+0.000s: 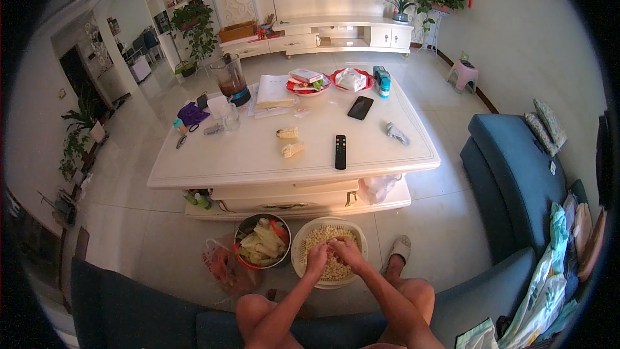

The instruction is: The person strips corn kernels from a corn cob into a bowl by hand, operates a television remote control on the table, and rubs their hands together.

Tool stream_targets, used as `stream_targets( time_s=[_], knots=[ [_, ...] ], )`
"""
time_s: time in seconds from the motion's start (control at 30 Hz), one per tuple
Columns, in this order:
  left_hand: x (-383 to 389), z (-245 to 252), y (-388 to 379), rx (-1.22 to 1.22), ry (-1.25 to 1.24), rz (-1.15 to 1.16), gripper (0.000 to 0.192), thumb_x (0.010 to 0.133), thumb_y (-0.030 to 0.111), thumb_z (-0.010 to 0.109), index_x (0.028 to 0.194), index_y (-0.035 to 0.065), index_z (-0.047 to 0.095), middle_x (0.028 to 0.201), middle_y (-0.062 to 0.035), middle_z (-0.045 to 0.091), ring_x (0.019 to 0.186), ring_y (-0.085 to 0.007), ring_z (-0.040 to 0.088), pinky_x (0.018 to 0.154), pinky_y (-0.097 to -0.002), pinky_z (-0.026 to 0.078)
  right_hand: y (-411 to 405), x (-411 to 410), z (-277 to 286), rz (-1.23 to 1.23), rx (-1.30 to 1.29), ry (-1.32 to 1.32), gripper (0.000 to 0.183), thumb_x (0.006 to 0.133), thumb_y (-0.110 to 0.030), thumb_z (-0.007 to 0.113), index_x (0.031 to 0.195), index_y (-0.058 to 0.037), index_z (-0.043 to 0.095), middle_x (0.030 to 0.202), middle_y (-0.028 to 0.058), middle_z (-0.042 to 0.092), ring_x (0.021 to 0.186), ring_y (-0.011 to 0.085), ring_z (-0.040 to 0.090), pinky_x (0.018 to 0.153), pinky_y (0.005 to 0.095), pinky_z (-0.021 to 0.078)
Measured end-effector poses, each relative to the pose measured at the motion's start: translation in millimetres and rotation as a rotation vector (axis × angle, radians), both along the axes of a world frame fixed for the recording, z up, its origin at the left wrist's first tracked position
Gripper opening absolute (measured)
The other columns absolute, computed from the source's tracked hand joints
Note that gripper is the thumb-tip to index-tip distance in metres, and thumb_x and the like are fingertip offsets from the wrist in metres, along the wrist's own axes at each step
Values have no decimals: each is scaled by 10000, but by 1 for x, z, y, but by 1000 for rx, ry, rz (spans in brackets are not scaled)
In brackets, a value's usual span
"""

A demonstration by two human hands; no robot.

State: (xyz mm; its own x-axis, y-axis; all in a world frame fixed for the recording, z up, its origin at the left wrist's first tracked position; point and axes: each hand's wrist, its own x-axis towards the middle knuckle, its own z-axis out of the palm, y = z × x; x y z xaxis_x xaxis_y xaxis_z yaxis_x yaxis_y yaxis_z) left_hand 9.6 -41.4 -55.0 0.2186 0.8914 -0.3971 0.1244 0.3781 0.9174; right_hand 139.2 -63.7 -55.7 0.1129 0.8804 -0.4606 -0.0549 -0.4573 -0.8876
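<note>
My left hand and my right hand meet over a round white plastic basket on the floor. Loose corn kernels cover the basket's bottom. The fingers of both hands are bent close together; whatever lies between them is too small and hidden to make out. Left of the basket stands a round bin filled with corn husks. On the coffee table ahead lie two short pieces of corn cob, one behind the other.
A red plastic bag lies left of the bin. On the table are a black remote control, a phone, a blender jug, a glass mug and red plates. A blue sofa stands at the right.
</note>
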Motion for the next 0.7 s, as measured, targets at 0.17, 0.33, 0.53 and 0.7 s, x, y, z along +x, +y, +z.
stream_targets(
  time_s=[0.17,0.33,0.53,0.7],
  knots=[
    [-4,-11,3,7,61,-74,264,886,210,518,996,-8,619,769,-38,597,648,-113,549,582,-273,439,1,-2,-2,-47,53,91,418,875,-318,547,1150,-15,464,683,28,515,524,93,466,442,225,357],
    [-3,-3,0,-45,43,-114,331,882,238,571,1102,-7,604,853,-45,620,678,-109,563,575,-260,459,3,1,-10,-103,18,141,407,875,-303,543,1152,-18,457,670,26,501,521,94,459,439,228,353],
    [-2,-2,-3,77,-31,6,279,847,243,619,946,-17,649,722,-24,610,597,-86,542,527,-249,423,2,2,-9,-83,22,116,394,877,-264,503,1183,-25,439,658,27,495,499,103,454,435,236,353],
    [-4,-3,1,-8,3,-44,318,841,255,619,1011,-13,608,842,-38,605,702,-103,556,581,-254,443,4,2,-3,-48,-29,189,383,889,-293,368,1189,-67,445,632,29,494,460,121,452,405,241,329]
  ],
)
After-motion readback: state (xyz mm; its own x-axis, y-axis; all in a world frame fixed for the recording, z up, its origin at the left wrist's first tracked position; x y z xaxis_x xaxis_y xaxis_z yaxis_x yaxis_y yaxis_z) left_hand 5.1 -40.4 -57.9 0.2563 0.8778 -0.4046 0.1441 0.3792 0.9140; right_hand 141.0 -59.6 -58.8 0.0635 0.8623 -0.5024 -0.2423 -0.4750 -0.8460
